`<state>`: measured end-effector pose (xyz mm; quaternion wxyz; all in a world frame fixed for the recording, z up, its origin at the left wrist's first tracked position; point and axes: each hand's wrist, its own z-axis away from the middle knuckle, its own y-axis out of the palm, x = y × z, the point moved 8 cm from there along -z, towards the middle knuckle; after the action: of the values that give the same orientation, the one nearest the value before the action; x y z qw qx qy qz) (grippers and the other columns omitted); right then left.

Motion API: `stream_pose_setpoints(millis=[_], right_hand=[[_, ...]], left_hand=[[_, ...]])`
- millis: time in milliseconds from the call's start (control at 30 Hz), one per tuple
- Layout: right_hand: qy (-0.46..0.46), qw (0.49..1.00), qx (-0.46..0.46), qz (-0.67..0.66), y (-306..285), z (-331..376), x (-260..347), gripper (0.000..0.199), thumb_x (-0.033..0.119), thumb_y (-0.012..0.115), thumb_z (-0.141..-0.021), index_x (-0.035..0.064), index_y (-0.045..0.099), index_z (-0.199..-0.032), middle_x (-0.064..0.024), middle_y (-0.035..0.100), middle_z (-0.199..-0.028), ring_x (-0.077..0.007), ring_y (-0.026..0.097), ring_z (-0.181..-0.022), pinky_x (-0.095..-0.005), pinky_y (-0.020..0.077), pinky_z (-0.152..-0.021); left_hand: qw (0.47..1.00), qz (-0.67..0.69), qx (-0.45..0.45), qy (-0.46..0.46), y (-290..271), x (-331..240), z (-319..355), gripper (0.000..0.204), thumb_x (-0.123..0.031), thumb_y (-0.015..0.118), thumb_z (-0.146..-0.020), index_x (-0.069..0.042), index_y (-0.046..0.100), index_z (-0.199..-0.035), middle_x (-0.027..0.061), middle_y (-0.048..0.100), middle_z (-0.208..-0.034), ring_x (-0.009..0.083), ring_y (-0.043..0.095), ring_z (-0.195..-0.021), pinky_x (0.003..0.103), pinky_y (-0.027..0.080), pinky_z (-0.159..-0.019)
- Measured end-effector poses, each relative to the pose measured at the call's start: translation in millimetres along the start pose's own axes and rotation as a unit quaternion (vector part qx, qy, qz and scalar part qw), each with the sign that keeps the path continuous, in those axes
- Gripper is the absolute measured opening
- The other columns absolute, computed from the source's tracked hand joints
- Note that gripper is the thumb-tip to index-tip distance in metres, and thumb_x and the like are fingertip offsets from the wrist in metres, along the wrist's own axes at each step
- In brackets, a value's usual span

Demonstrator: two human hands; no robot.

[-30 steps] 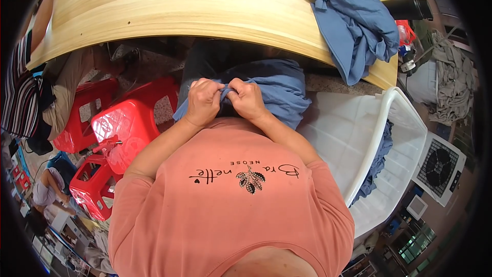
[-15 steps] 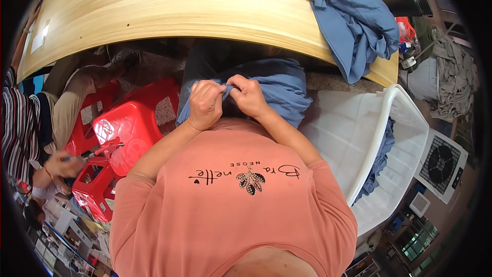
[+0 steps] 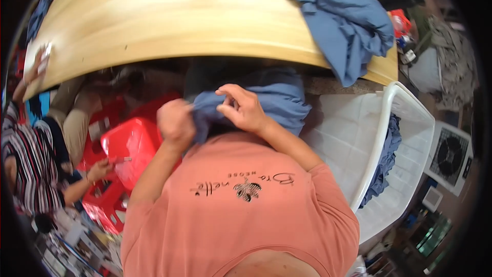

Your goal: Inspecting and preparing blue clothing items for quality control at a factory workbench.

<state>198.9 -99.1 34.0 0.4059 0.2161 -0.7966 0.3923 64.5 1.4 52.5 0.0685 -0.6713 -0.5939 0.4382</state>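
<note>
The blue garment [image 3: 277, 100] lies bunched in the person's lap, just below the near edge of the wooden surface [image 3: 169, 25], at about 12 o'clock from the salmon shirt. Both hands work one corner of it. The left hand [image 3: 176, 122] has its grip closed tight on a fold of the cloth at the garment's 9 o'clock side, fist turned inward. The right hand [image 3: 243, 109] sits just beside it toward 3 o'clock, thumb and forefinger pinched together on the same edge, the other fingers spread above.

To handle this well, it seems best to keep the left grip steady as an anchor while the right fingertips pick or turn the small bit of fabric between them; pulling the cloth taut between the hands should make the seam easier to see and control. The bulk of the garment resting on the lap helps, so it need not be lifted.

A second blue garment [image 3: 343, 20] is heaped on the surface at 1 o'clock. A white basket [image 3: 394, 123] stands at 3 o'clock with more blue cloth inside, and red plastic stools [image 3: 130, 149] stand at 9 o'clock.
</note>
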Motion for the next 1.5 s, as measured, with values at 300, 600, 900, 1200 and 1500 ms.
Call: stream_pose_setpoints(millis=[300, 600, 900, 1200, 1500], right_hand=[[0.143, 0.792, -0.217, 0.553, -172, -24, -50, 0.051, 0.018, 0.066, -0.068, 0.0056, 0.049, -0.114, -0.0165, 0.046, -0.12, -0.0324, 0.045, -0.107, -0.0449, 0.0348, -0.085], [-0.03, 0.964, -0.145, 0.223, -152, -8, -7, 0.006, -0.003, 0.057, -0.067, 0.0018, 0.057, -0.07, -0.011, 0.055, -0.068, -0.0296, 0.051, -0.065, -0.0371, 0.0409, -0.059], [0.043, 0.969, 0.06, -0.234, -71, 19, 14, 0.008, -0.005, 0.061, -0.072, 0.001, 0.06, -0.077, -0.0077, 0.056, -0.071, -0.0206, 0.052, -0.064, -0.0286, 0.0409, -0.058], [0.092, 0.913, -0.059, 0.393, -147, -22, -17, 0.046, 0.031, 0.066, -0.072, 0.0063, 0.056, -0.109, -0.0156, 0.055, -0.11, -0.0324, 0.048, -0.105, -0.0431, 0.0326, -0.089], [0.259, 0.886, -0.179, 0.341, -211, -1, -104, 0.05, 0.031, 0.066, -0.071, -0.0008, 0.053, -0.108, -0.0283, 0.057, -0.099, -0.0444, 0.052, -0.093, -0.0454, 0.0412, -0.081]], left_hand=[[0.949, -0.14, 0.231, -0.164, 9, 71, 53, 0.011, 0.0, 0.061, -0.068, -0.002, 0.057, -0.078, 0.0137, 0.057, -0.075, 0.0327, 0.055, -0.069, 0.038, 0.045, -0.06], [0.764, 0.389, 0.324, -0.399, 129, -1, -43, 0.028, -0.023, 0.048, -0.09, -0.003, 0.052, -0.109, 0.0096, 0.06, -0.1, 0.014, 0.06, -0.078, 0.024, 0.047, -0.065], [0.622, 0.521, 0.42, -0.408, 198, -55, -36, 0.076, -0.02, 0.071, -0.067, 0.004, 0.034, -0.129, 0.0199, 0.043, -0.125, 0.019, 0.046, -0.109, 0.031, 0.043, -0.084], [0.687, 0.476, 0.437, -0.333, 112, -59, -59, 0.035, -0.004, 0.06, -0.063, 0.004, 0.058, -0.097, 0.0004, 0.059, -0.081, 0.0067, 0.051, -0.07, 0.021, 0.044, -0.066], [0.733, 0.496, 0.296, -0.36, -35, 29, -36, 0.036, -0.009, 0.064, -0.054, 0.012, 0.06, -0.083, 0.0106, 0.064, -0.074, 0.0156, 0.06, -0.066, 0.026, 0.045, -0.065]])
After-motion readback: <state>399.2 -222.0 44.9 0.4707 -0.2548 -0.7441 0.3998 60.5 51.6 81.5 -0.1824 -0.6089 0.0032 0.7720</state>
